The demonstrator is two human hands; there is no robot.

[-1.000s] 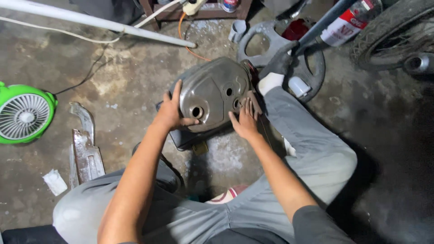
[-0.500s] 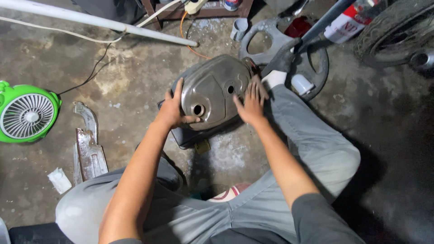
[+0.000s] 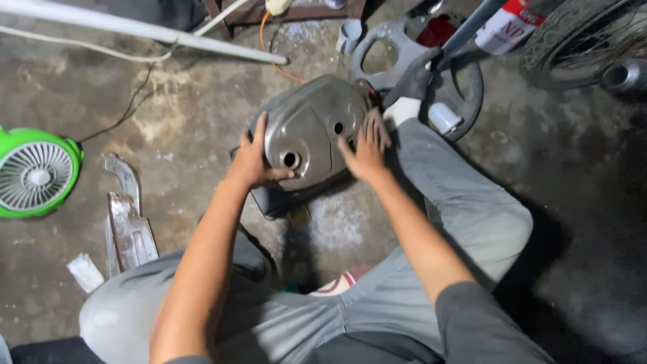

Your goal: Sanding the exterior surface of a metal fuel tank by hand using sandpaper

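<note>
While the person sits on a stained concrete floor (image 3: 202,101), several things lie about the hands. Well off beyond the left fingers, at the frame's edge, stands a green fan (image 3: 37,174); nearer, below and outward of them, lies a bent metal scrap (image 3: 128,226) with a white rag (image 3: 85,271) beside it. Above the fingertips a white pipe (image 3: 141,28) crosses the floor, with an orange cable (image 3: 269,50) near its end. Just past the right fingertips sits a grey plastic cover (image 3: 397,50), and farther out a tyre (image 3: 579,34). Nothing lies between the fingers and the workpiece.

The grey metal tank (image 3: 313,128) lies directly under and between both sets of fingers, tilted, its round filler hole just inside the left thumb. It rests on a dark block that is largely hidden.

The left hand (image 3: 253,158) wraps the tank's left edge, fingers spread upward along the rim, thumb pressed on the face. The right hand (image 3: 367,148) lies flat and splayed on the tank's right side, fingers extended, touching but not curled round it.
</note>
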